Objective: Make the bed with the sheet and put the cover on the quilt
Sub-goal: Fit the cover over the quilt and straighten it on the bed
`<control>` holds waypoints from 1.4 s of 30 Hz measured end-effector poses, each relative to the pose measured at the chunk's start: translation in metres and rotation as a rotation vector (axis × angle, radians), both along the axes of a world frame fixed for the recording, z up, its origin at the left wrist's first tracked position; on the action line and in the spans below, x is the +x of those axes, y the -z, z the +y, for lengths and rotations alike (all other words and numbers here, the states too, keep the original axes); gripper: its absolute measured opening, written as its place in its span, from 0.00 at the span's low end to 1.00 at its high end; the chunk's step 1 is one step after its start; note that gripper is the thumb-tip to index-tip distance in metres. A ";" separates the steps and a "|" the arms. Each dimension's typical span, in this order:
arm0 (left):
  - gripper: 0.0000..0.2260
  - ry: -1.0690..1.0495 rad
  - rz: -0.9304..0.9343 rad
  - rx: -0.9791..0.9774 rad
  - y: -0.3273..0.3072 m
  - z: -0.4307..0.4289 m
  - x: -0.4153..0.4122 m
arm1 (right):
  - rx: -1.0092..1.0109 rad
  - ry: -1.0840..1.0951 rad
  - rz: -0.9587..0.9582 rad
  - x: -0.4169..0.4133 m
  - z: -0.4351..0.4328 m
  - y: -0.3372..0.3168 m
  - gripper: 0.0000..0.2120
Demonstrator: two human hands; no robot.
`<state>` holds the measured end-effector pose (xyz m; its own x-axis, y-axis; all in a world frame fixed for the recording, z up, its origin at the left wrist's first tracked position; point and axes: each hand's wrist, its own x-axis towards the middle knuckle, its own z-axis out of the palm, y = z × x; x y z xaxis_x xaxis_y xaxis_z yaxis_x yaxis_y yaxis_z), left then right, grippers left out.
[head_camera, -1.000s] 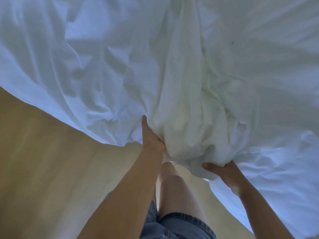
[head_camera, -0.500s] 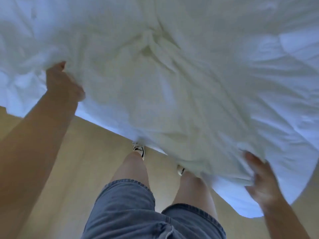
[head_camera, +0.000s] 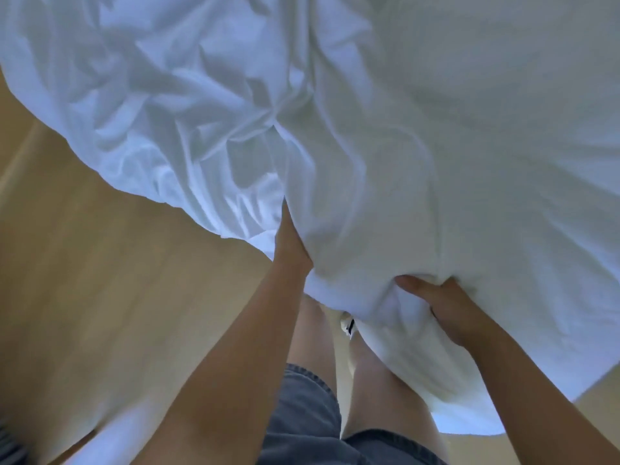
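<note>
Grips a bunched fold of white cloth (head_camera: pixel 385 146) with right hand (head_camera: pixel 443 307): thumb across the top, fingers curled beneath. Pushes left hand (head_camera: pixel 291 250) edge-on into a crease just beside it; fingers hidden in fabric, so cannot tell whether pinching or flat. Cannot tell whether sheet or cover, nor whether anything sits inside. Spreads up and away from both hands, crumpled beyond the left, smoother beyond the right. Runs near hem diagonally, from out past the left hand down to below the right forearm. Hangs over wooden floor (head_camera: pixel 100 280); denim shorts (head_camera: pixel 308 414) below the hands.
</note>
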<state>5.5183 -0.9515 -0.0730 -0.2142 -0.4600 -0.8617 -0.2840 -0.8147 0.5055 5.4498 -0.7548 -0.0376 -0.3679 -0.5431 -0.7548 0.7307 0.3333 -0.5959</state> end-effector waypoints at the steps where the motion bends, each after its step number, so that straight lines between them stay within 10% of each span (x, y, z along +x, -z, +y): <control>1: 0.12 -0.124 0.021 0.035 -0.002 -0.001 -0.010 | -0.016 0.011 0.008 -0.002 -0.001 -0.001 0.20; 4: 0.15 -0.215 -0.178 -0.112 -0.008 -0.009 -0.035 | 0.013 -0.006 0.032 0.003 -0.007 -0.003 0.18; 8: 0.18 0.489 -0.643 -0.642 -0.031 -0.044 -0.043 | 0.126 0.080 0.153 0.002 -0.026 -0.022 0.04; 12: 0.14 0.746 -0.787 -0.817 -0.049 -0.101 -0.037 | 0.106 0.140 -0.044 0.035 -0.027 -0.036 0.21; 16: 0.11 1.003 -0.887 -0.880 -0.039 -0.130 -0.013 | 0.231 0.268 -0.087 0.064 0.036 -0.026 0.19; 19: 0.14 1.000 -0.944 -0.806 -0.006 -0.110 0.022 | 0.205 0.325 -0.029 0.056 0.077 -0.014 0.32; 26: 0.22 0.318 -0.510 -0.457 0.019 0.023 0.024 | 0.221 0.312 0.119 0.044 0.089 0.031 0.14; 34: 0.16 1.008 -0.569 -0.384 0.020 0.241 0.039 | 0.435 -0.333 0.341 0.053 0.252 0.029 0.10; 42: 0.18 1.899 -0.541 -0.227 -0.014 0.450 0.003 | 0.775 -0.472 0.327 0.015 0.535 -0.007 0.16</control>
<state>5.5213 -0.5019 -0.0593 -0.2564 -0.0887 -0.9625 -0.6859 0.7184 0.1165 5.4644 -0.2198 -0.0308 -0.4952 -0.0829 -0.8648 0.2574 0.9367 -0.2372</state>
